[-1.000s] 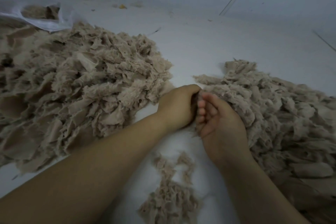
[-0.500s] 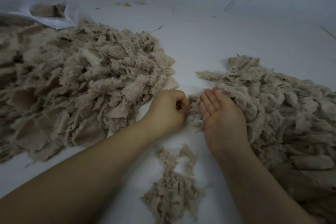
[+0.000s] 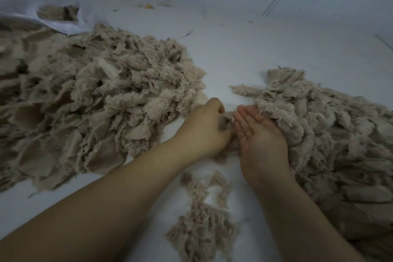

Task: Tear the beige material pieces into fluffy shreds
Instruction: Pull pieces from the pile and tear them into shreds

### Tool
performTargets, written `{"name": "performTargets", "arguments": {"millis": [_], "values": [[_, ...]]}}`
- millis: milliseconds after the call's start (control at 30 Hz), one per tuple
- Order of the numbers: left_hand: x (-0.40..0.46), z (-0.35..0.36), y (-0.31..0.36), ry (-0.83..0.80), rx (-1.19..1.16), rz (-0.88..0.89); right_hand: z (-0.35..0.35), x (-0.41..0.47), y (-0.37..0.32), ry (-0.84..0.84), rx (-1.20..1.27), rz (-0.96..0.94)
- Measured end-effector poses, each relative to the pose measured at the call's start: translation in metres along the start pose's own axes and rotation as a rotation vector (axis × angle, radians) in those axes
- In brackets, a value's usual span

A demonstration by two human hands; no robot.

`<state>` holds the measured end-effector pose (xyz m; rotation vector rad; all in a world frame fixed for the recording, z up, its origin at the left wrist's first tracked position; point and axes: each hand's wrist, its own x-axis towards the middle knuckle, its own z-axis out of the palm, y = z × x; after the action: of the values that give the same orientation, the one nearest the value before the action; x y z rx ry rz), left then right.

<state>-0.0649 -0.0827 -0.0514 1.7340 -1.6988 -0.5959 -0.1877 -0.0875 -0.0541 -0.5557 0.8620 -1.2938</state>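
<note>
Two big heaps of beige material lie on a white surface: a left heap (image 3: 89,100) and a right heap (image 3: 323,125). Between them my left hand (image 3: 202,130) has its fingers curled round a small beige tuft (image 3: 226,122). My right hand (image 3: 258,134) lies palm up with straight fingers against the edge of the right heap, touching the same tuft. A small pile of fluffy shreds (image 3: 202,221) sits nearer to me, between my forearms.
A white plastic bag (image 3: 36,4) with more beige material in it lies at the far left behind the left heap. The white surface (image 3: 244,49) runs back to a wall with small bits of debris on it.
My right hand has opened from curled fingers to a flat, palm-up pose. My left hand has shifted a little left while still gripping the tuft.
</note>
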Motion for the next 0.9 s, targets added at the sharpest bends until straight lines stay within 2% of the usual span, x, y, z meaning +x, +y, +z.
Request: {"name": "performTargets", "arguments": {"millis": [167, 333, 633, 767, 900], "values": [[0.025, 0.012, 0.004, -0.033, 0.136, 0.074, 0.000, 0.002, 0.002, 0.019, 0.026, -0.011], [0.022, 0.012, 0.000, 0.024, 0.020, 0.029, -0.002, 0.001, 0.001, 0.022, -0.009, -0.005], [-0.031, -0.014, -0.017, 0.152, -0.584, -0.086, -0.006, 0.007, 0.002, 0.062, -0.019, -0.032], [-0.035, -0.011, -0.014, 0.174, -0.689, -0.124, -0.003, 0.003, 0.006, 0.043, -0.198, -0.073], [-0.028, -0.001, -0.010, 0.146, -0.791, -0.114, -0.004, 0.002, 0.006, -0.021, -0.255, -0.081]]}}
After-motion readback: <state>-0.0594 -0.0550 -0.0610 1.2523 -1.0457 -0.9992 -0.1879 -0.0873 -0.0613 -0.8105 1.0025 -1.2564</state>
